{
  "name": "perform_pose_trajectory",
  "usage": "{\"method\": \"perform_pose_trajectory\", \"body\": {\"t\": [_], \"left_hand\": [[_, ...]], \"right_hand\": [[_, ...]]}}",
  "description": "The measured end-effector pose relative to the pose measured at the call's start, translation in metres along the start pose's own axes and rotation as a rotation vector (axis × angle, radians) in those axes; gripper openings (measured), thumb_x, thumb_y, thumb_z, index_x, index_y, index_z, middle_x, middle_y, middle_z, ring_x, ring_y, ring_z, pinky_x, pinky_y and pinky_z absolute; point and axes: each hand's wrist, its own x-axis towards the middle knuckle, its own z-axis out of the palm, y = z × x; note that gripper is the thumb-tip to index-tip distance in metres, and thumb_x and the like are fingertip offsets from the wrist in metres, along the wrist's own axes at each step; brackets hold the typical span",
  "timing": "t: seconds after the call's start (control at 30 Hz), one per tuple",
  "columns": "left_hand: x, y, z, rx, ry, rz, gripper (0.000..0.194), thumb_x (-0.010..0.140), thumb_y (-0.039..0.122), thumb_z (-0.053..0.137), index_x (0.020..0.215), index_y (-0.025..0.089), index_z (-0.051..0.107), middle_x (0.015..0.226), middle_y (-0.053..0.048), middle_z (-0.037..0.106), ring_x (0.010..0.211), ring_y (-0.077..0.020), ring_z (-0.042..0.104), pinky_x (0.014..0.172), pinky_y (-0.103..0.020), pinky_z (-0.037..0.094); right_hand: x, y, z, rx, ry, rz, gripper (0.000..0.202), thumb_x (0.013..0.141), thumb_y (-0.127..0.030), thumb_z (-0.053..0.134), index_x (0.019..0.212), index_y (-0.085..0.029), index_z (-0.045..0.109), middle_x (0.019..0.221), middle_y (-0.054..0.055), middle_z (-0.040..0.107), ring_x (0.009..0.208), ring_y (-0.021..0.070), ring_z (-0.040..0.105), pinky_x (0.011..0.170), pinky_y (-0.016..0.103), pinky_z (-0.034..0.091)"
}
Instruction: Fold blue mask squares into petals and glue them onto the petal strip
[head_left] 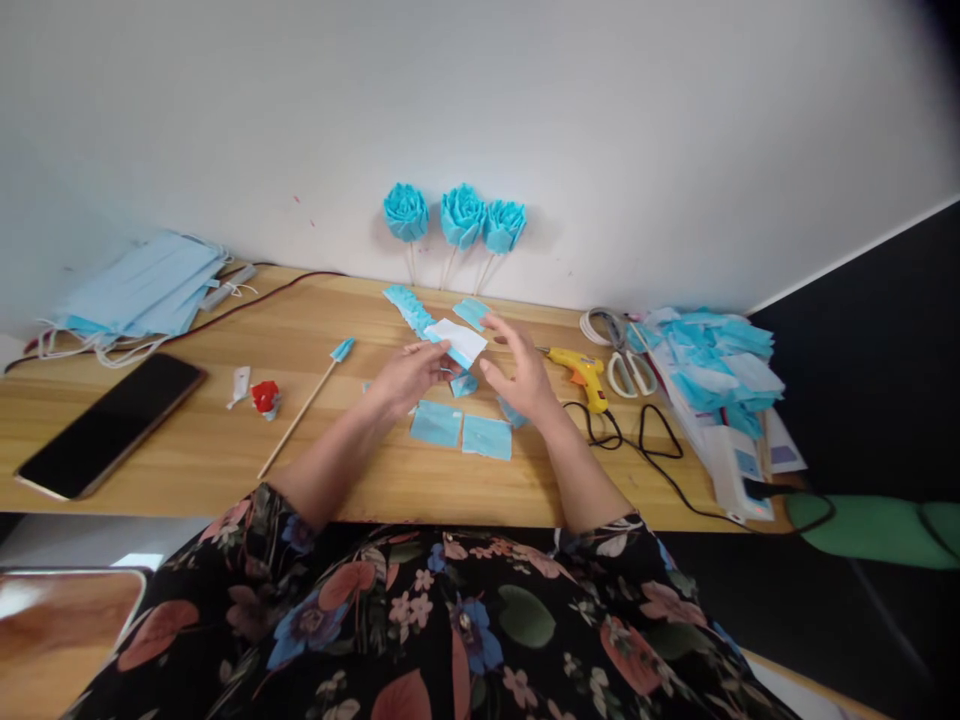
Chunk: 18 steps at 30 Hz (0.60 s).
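My left hand point(411, 378) pinches a small piece of mask fabric point(459, 341), white on its upper face with a blue edge. My right hand point(523, 372) hovers just right of the piece, thumb and fingers apart, holding nothing. Below the hands, two blue fabric rectangles point(436, 423) lie side by side on the wooden table point(315, 320). More blue pieces are partly hidden under my hands. Behind them lie a crinkled blue strip point(409, 308) and another blue piece point(472, 313). A wooden stick with a blue tip point(343, 349) rests to the left.
Three blue fabric flowers point(463, 215) on sticks lean against the wall. Rightward are a yellow glue gun point(581, 375), scissors point(631, 373), a blue scrap pile point(712, 360) and a power strip point(739, 470). Leftward are a phone point(109, 425), a red lollipop-like item point(265, 397) and face masks point(150, 285).
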Motion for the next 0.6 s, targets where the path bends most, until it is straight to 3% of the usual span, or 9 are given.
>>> {"method": "perform_pose_trajectory", "body": {"t": [0.1,0.23,0.4,0.6], "left_hand": [[-0.0007,0.0011,0.0005,-0.016,-0.008,-0.018,0.017,0.083,0.024,0.074,0.073,0.012,0.069,0.067,-0.005,0.069,0.066,-0.016,0.066,0.07,-0.031,0.049],[-0.0007,-0.0018,-0.0002,0.008,-0.045,-0.012,0.017,0.082,0.026,0.076,0.073,0.012,0.069,0.066,-0.005,0.068,0.065,-0.0156,0.064,0.071,-0.031,0.049],[-0.0004,-0.0053,-0.0013,0.093,-0.044,0.025,0.023,0.079,0.031,0.079,0.071,0.012,0.069,0.067,-0.005,0.068,0.065,-0.0151,0.062,0.069,-0.031,0.048],[0.0009,-0.0082,-0.0024,0.225,-0.004,0.104,0.026,0.079,0.037,0.078,0.071,0.013,0.072,0.067,-0.004,0.068,0.066,-0.0146,0.06,0.072,-0.032,0.048]], "right_hand": [[0.0011,0.0011,0.0012,-0.092,-0.041,-0.151,0.059,0.088,-0.013,0.06,0.142,-0.034,0.048,0.149,0.006,0.055,0.138,0.029,0.05,0.114,0.059,0.042],[0.0006,0.0021,0.0059,-0.098,-0.03,-0.198,0.033,0.09,-0.014,0.06,0.118,-0.032,0.062,0.14,0.004,0.061,0.133,0.0276,0.053,0.11,0.058,0.044],[0.0009,0.0015,0.0069,-0.016,-0.018,-0.094,0.012,0.091,-0.022,0.062,0.089,-0.032,0.069,0.123,0.002,0.068,0.124,0.0281,0.057,0.107,0.056,0.045],[0.0012,-0.0025,0.0063,0.11,0.009,0.02,0.006,0.092,-0.031,0.064,0.089,-0.03,0.069,0.123,0.004,0.069,0.121,0.0264,0.059,0.107,0.054,0.044]]}}
